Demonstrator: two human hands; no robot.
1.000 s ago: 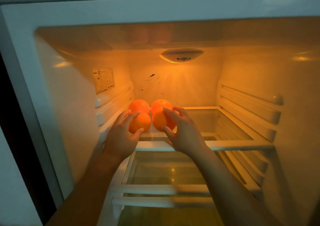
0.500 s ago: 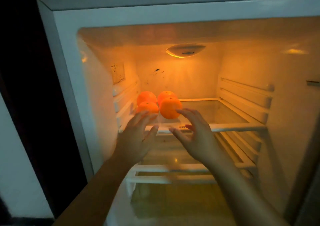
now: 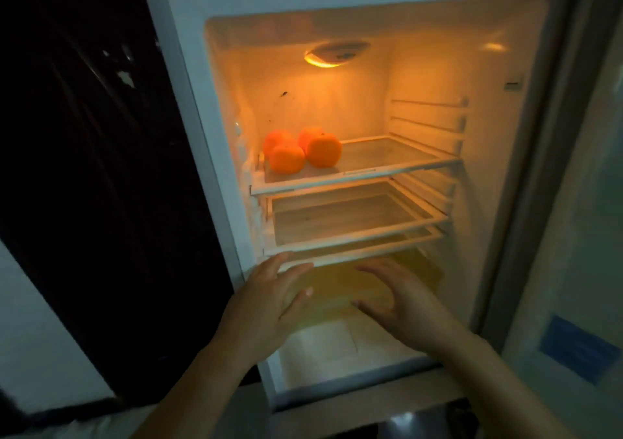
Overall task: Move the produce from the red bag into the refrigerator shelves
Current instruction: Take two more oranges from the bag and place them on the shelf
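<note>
Head view | four oranges (image 3: 303, 150) noted clustered at left end of top shelf (image 3: 354, 178) | left hand (image 3: 269, 300) and right hand (image 3: 403, 300) held apart below lowest shelf, fingers spread, nothing gripped.

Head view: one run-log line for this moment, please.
oranges: four on top shelf | left hand: open, empty | right hand: open, empty | red bag: not in view

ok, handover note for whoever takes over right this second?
Left grip: bare hand, fingers spread, holds nothing, low in front of the fridge.
Right grip: the same, beside it.
Four oranges sit together at the left of the top shelf.
Done: those four are stowed.
Left: the red bag is out of view, so what remains in it cannot be told. Check it.
</note>
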